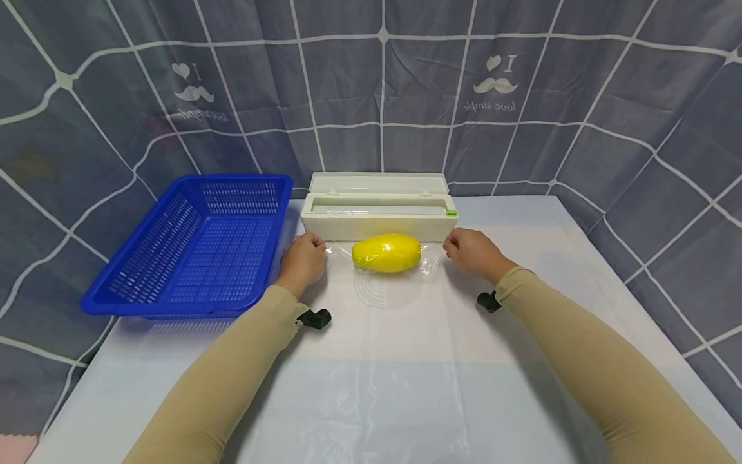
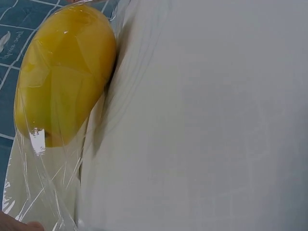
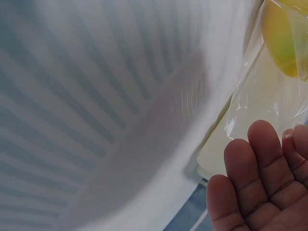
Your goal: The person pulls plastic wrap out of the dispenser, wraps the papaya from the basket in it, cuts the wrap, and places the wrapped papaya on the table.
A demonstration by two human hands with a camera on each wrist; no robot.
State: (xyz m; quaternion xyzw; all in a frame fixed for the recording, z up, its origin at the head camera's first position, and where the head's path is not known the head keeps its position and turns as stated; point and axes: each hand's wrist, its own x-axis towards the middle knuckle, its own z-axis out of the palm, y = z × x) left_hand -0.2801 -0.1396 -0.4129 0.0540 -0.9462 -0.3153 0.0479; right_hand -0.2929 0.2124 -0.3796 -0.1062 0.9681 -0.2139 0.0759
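An oblong yellow mango [image 1: 386,252], faintly green at one end in the left wrist view, is covered by clear cling film [image 1: 431,256]. My left hand [image 1: 303,261] pinches the film's left end; only a bit of that hand shows in its wrist view. At the other end my right hand [image 1: 474,253] pinches the film between thumb and index finger, its other fingers [image 3: 240,166] fairly straight in the right wrist view. Directly behind the mango stands a white cling film dispenser [image 1: 379,227], lid raised, with a green slider [image 1: 451,212] at its right.
A blue plastic basket [image 1: 191,308] with slotted walls stands left of my left hand. The white table cover [image 1: 371,399] has faint printed patterns. A grey checked curtain [image 1: 342,84] hangs behind and at both sides.
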